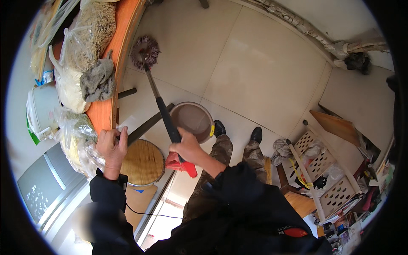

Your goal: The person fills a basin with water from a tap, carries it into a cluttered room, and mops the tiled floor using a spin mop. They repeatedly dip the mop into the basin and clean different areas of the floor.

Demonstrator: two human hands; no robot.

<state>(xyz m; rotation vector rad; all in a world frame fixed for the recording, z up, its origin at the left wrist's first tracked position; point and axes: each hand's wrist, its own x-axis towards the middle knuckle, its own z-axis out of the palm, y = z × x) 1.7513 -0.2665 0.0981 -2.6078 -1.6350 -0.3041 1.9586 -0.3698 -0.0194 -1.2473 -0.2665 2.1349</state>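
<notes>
A mop handle, metal with a black grip and a red end, is held in my right hand. Its round string mop head rests on the tiled floor beside the wooden table. My left hand is at the near corner of that table, fingers bent against its edge; whether it grips the edge is hard to see. Between the mop handle and my feet stands a round plastic bucket with greyish content. A grey cloth lies on the tabletop near the edge.
Plastic bags of food and a white lidded tub are at the left. A round stool and table legs stand near the bucket. A perforated plastic rack holds bags at the right. Wrapped pipes run along the wall.
</notes>
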